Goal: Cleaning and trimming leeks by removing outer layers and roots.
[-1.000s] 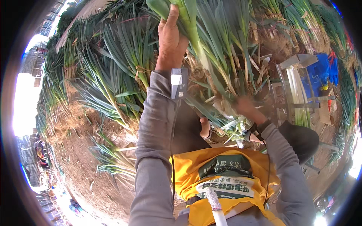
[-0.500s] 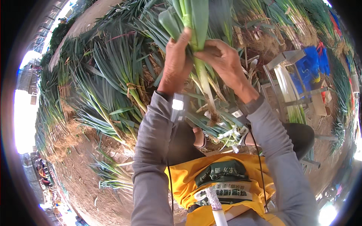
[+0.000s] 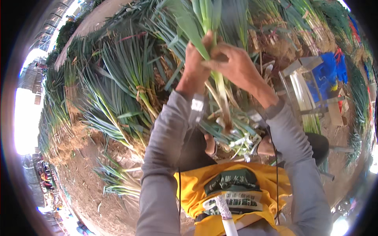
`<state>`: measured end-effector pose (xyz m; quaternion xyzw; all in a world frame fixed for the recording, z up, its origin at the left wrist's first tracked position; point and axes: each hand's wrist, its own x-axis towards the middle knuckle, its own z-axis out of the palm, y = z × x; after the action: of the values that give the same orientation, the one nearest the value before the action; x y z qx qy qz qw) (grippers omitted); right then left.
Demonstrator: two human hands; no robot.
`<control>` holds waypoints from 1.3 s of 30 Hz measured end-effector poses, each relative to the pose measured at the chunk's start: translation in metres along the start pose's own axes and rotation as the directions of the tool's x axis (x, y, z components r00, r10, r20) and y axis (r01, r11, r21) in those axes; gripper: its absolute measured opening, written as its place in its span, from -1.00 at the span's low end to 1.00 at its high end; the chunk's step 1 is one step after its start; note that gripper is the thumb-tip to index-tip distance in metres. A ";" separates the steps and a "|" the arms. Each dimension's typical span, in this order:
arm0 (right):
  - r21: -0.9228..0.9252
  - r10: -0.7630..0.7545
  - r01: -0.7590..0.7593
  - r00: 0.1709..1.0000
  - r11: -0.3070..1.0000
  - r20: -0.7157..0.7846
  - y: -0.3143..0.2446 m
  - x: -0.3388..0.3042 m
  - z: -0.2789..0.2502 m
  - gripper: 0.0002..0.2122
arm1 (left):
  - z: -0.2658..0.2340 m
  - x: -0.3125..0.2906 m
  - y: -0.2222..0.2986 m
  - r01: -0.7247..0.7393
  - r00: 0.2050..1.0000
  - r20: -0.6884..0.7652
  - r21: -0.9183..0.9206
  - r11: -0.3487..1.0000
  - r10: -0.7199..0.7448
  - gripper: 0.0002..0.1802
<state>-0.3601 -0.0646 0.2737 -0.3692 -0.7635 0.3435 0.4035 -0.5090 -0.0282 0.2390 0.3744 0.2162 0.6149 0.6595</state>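
My left hand (image 3: 196, 63) is closed around a long green onion (image 3: 221, 88), held up in front of me. Its leaves point away and its rooty white end hangs toward me. Just right of it, my right hand (image 3: 238, 67) pinches a broad green leaf (image 3: 188, 29) of the same plant, which bends down between the two hands. Motion smears the right fingertips a little. Below the root end, a heap of stripped leaves and pale peelings (image 3: 244, 143) lies on the ground between my feet.
Bundles of green onions (image 3: 128, 72) cover the ground at left, with more bundles (image 3: 315, 29) at far right. White stalks (image 3: 303, 90) lie in a metal frame (image 3: 289, 70) on the right, beside a blue plastic bag (image 3: 330, 76). A cigarette (image 3: 229, 226) shows at the lower edge.
Both hands and the green onion have shifted slightly right. A broad leaf that stood up at the left now slants down between the hands, where my right fingers are.
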 end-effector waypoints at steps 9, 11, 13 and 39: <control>0.706 0.202 -0.022 0.964 0.708 -0.172 0.023 -0.024 0.024 -0.81 | -0.003 0.006 0.005 -0.128 0.978 -0.159 0.042 0.991 0.133 -0.81; 0.755 0.255 -0.063 0.957 0.653 -0.140 0.012 -0.043 0.027 -0.79 | -0.011 0.002 0.007 -0.108 0.973 -0.201 0.037 0.994 0.113 -0.81; 0.798 0.191 -0.060 0.979 0.599 -0.069 0.012 -0.073 0.030 -0.74 | -0.028 0.001 0.020 -0.080 0.956 -0.274 0.102 0.992 0.105 -0.81; -0.055 0.092 -0.111 0.959 0.992 -0.266 0.068 -0.020 0.006 -0.76 | -0.002 0.001 0.000 0.149 0.988 -0.062 0.168 0.975 -0.140 -0.69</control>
<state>-0.3376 -0.0495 0.2082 -0.4640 -0.6946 0.2849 0.4702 -0.5105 -0.0268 0.2375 0.3976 0.3116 0.5535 0.6622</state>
